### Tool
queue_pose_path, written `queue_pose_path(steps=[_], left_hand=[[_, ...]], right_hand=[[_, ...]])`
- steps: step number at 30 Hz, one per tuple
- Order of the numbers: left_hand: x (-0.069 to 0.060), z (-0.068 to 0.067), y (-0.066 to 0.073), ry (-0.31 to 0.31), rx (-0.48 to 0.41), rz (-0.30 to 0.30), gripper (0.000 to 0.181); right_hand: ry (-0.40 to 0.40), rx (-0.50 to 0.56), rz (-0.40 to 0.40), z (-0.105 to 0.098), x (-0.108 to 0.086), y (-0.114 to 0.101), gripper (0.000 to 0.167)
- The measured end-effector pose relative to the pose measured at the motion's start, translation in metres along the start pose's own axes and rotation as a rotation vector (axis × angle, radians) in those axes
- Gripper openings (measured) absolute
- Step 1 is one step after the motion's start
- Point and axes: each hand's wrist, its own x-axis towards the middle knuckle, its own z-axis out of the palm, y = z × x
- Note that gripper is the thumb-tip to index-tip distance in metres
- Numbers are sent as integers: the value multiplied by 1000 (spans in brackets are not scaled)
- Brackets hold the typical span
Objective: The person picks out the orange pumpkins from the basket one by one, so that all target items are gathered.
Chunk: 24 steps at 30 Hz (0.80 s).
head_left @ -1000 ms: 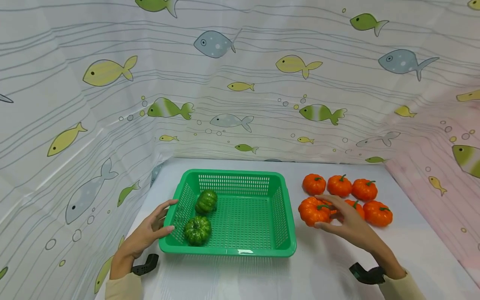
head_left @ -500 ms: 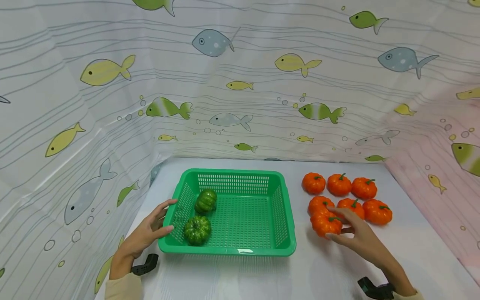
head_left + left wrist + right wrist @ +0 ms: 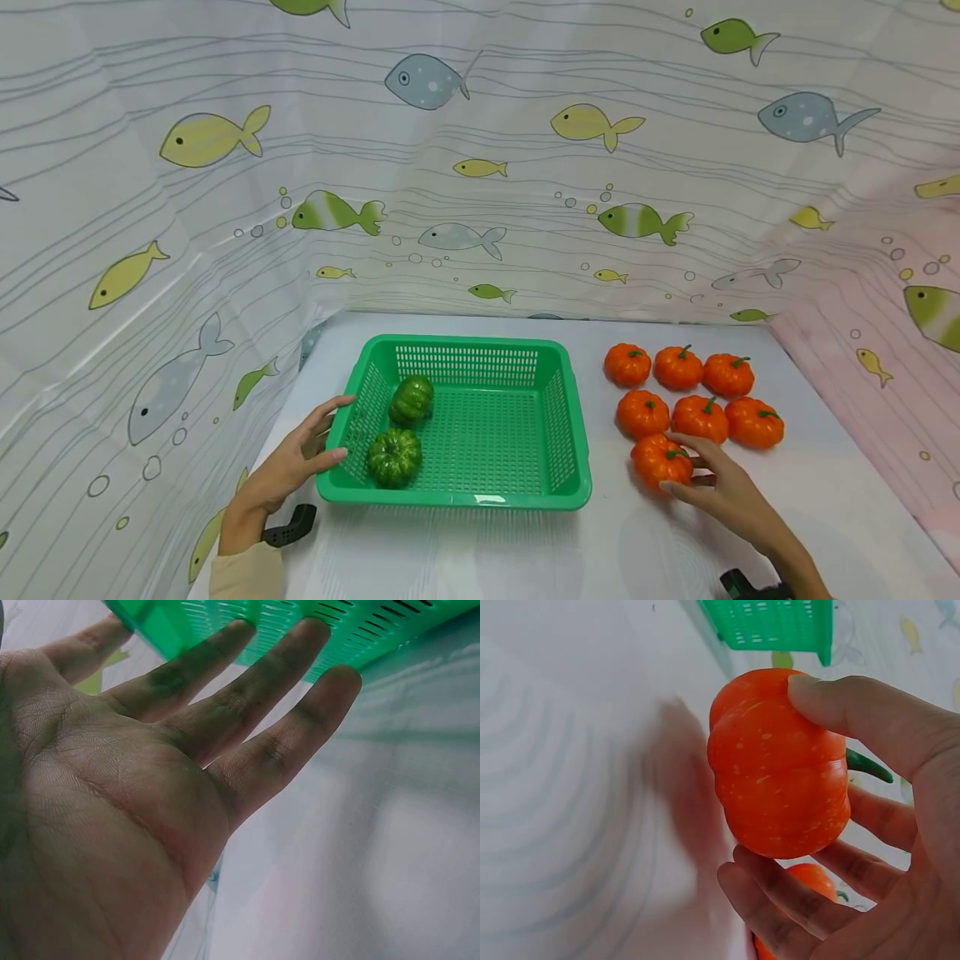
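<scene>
My right hand (image 3: 720,492) pinches a small orange pumpkin (image 3: 658,468) with a green stem, between the thumb and the fingers. In the right wrist view this pumpkin (image 3: 780,769) is tilted, and a shadow falls on the surface beside it. My left hand (image 3: 288,471) is at the left side of a green plastic basket (image 3: 457,499), its fingers extended. Those fingertips (image 3: 311,634) meet the basket's slotted wall in the left wrist view. Inside the basket, on its left side, sit two green pumpkins, a rear one (image 3: 412,400) and a front one (image 3: 394,458).
More orange pumpkins stand in two rows on the right: a back row with a middle pumpkin (image 3: 678,368), and a front row with a left pumpkin (image 3: 642,414). They rest on a white table (image 3: 525,558). A fish-patterned curtain (image 3: 480,200) encloses the back and sides.
My right hand has brought the orange pumpkin toward me and slightly right, down to just in front of the pumpkin rows. The left hand and the basket stay where they were.
</scene>
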Motion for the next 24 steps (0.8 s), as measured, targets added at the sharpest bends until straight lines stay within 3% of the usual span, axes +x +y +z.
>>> queue_pose_path(steps=[19,24], left_hand=[[0,3,-2,-10,-5,-3,73],[-1,0,0,-12,29,3,73]], right_hand=[[4,-27,12,4,-4,11,80],[-7,-43,8,2,-3,7,82]])
